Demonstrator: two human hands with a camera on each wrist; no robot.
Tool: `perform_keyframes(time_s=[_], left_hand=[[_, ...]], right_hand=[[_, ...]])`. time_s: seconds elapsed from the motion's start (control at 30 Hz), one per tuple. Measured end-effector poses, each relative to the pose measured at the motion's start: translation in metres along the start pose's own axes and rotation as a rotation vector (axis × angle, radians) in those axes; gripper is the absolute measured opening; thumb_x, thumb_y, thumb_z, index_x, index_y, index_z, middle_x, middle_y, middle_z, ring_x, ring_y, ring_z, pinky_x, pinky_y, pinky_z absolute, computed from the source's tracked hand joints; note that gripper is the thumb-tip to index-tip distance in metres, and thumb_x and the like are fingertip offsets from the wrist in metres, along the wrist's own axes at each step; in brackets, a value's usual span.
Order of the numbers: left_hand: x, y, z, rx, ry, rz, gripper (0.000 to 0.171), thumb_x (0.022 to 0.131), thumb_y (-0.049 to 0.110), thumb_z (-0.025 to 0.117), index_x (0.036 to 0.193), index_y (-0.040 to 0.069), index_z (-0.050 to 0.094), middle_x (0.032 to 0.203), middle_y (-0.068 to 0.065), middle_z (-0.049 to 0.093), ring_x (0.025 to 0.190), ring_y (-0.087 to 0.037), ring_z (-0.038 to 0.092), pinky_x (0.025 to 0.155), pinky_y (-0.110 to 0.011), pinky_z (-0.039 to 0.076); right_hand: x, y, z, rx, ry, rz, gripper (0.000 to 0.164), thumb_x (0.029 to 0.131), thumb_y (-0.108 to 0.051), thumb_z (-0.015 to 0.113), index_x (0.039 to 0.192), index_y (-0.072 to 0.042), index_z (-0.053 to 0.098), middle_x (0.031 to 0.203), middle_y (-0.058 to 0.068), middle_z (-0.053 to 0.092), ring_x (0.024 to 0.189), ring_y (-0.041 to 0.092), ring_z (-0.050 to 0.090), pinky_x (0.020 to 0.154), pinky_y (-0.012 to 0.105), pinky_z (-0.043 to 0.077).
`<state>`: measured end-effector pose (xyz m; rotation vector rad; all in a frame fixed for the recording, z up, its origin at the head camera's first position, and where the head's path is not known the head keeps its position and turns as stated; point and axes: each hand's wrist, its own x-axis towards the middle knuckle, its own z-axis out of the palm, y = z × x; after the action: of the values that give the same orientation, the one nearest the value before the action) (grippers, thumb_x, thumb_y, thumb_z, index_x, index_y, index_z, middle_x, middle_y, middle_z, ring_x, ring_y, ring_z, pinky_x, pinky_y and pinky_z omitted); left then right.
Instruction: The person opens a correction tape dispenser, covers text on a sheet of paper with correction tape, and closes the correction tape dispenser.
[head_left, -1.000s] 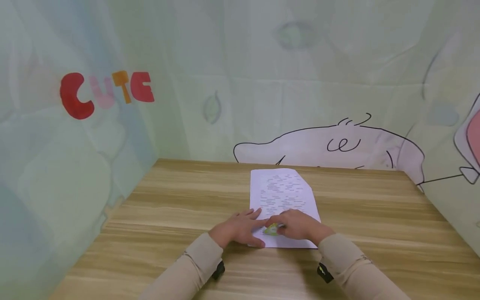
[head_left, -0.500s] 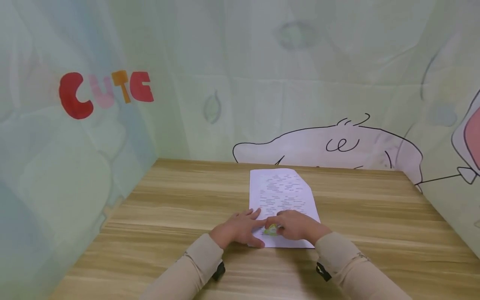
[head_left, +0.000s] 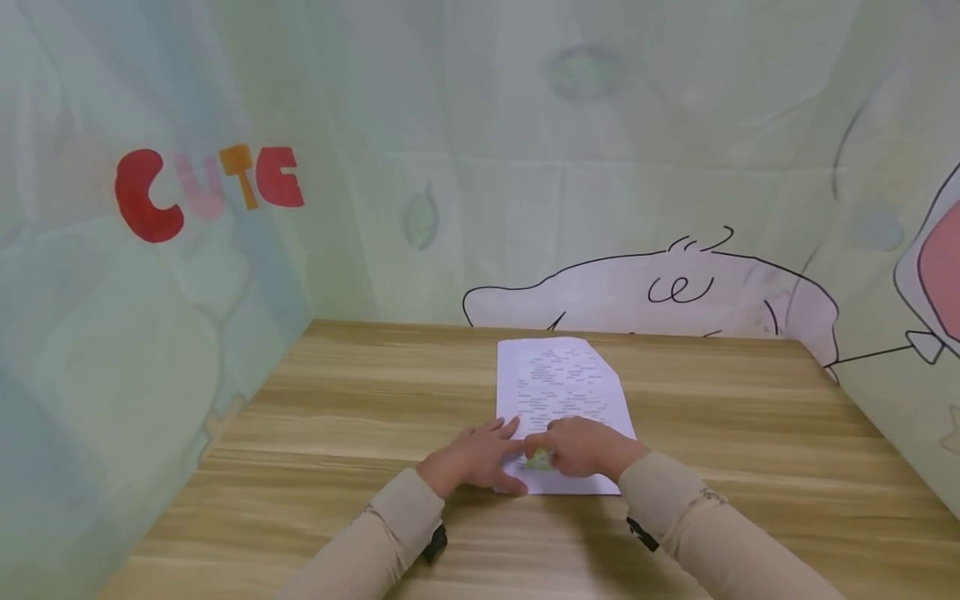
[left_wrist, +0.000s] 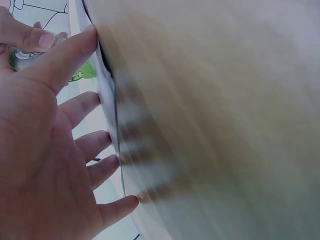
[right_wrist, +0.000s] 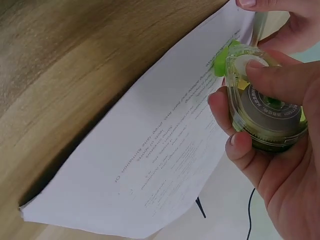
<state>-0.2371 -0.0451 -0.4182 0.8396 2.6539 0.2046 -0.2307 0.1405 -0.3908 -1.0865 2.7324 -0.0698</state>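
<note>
A printed sheet of paper (head_left: 562, 375) lies on the wooden table, its rows of small text visible in the head and right wrist views. My left hand (head_left: 483, 460) rests with spread fingers on the sheet's lower left edge. My right hand (head_left: 588, 446) grips a clear and green correction tape (right_wrist: 270, 112), thumb on one side and fingers curled round the other. Its green tip (right_wrist: 221, 61) is down at the lines of text near the left hand. In the left wrist view, part of the correction tape (left_wrist: 86, 71) shows behind the left hand.
The wood-grain table (head_left: 360, 400) extends around the sheet. Behind it hangs a pale backdrop (head_left: 375, 233) with a cartoon figure and coloured CUTE letters (head_left: 280, 177). Dark wrist devices (head_left: 435, 543) sit under both sleeves.
My right hand and forearm have shifted slightly left, with the correction tape staying low on the paper. The left hand holds its place on the sheet.
</note>
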Motion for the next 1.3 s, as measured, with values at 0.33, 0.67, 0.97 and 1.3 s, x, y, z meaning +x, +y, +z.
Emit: perform_keyframes(time_s=[0.33, 0.67, 0.97, 1.3], left_hand=[[0.0016, 0.0027, -0.0014, 0.001, -0.033, -0.044, 0.072, 0.078, 0.054, 0.065, 0.140, 0.027, 0.040, 0.154, -0.004, 0.022, 0.142, -0.027, 0.022, 0.106, -0.056, 0.029], [0.0007, 0.0016, -0.0003, 0.007, -0.032, -0.033, 0.071, 0.079, 0.054, 0.063, 0.140, 0.026, 0.040, 0.155, -0.004, 0.021, 0.142, -0.027, 0.021, 0.105, -0.058, 0.029], [0.0007, 0.0032, -0.0003, -0.008, -0.039, -0.042, 0.070, 0.078, 0.054, 0.063, 0.139, 0.029, 0.041, 0.155, -0.003, 0.020, 0.142, -0.027, 0.020, 0.106, -0.060, 0.026], [-0.0013, 0.0054, -0.0021, -0.009, -0.034, -0.041, 0.068, 0.080, 0.052, 0.063, 0.140, 0.030, 0.039, 0.155, -0.004, 0.020, 0.142, -0.028, 0.019, 0.106, -0.060, 0.026]], right_hand=[[-0.0012, 0.0006, 0.0014, 0.046, -0.015, 0.025, 0.033, 0.084, -0.003, 0.055, 0.105, -0.028, 0.059, 0.092, 0.002, 0.064, 0.076, 0.014, 0.054, 0.073, 0.032, 0.046], [-0.0019, 0.0033, 0.0027, 0.025, -0.008, -0.007, 0.032, 0.085, -0.004, 0.055, 0.105, -0.028, 0.058, 0.091, 0.001, 0.063, 0.074, 0.012, 0.052, 0.072, 0.031, 0.046], [-0.0047, 0.0055, 0.0013, 0.036, -0.017, 0.000, 0.033, 0.085, -0.003, 0.055, 0.106, -0.028, 0.059, 0.090, 0.001, 0.063, 0.073, 0.011, 0.050, 0.070, 0.029, 0.045], [-0.0072, 0.0080, 0.0026, 0.038, -0.004, 0.003, 0.034, 0.083, -0.002, 0.055, 0.104, -0.029, 0.058, 0.088, 0.000, 0.062, 0.072, 0.011, 0.050, 0.066, 0.028, 0.043]])
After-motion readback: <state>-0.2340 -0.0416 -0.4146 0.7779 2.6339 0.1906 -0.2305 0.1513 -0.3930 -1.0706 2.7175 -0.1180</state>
